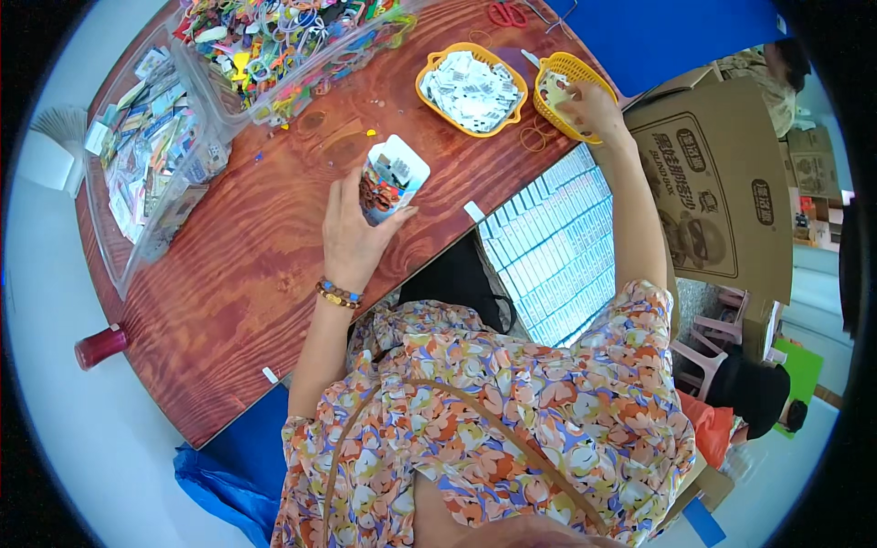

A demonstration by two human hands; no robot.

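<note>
My left hand [353, 230] is closed around a small printed carton [388, 183] with a white flap raised at its top end. Grey-white contents show inside the carton's mouth. Over on the right, my right hand [594, 111] reaches into a yellow oval basket [585, 66]. Its fingers are drawn together among small pale pieces [554, 89]; what they pinch, if anything, is hidden. Beside that basket stands another yellow basket [429, 98], heaped with small white printed packets [473, 91].
Clear plastic bins on the table hold colourful trinkets [283, 46] and flat packets [146, 151]. To my right, a large cardboard carton [722, 183] stands by rows of small white boxes [557, 251]. Red scissors [507, 14] lie at the far edge. A red jar [100, 347] is at left.
</note>
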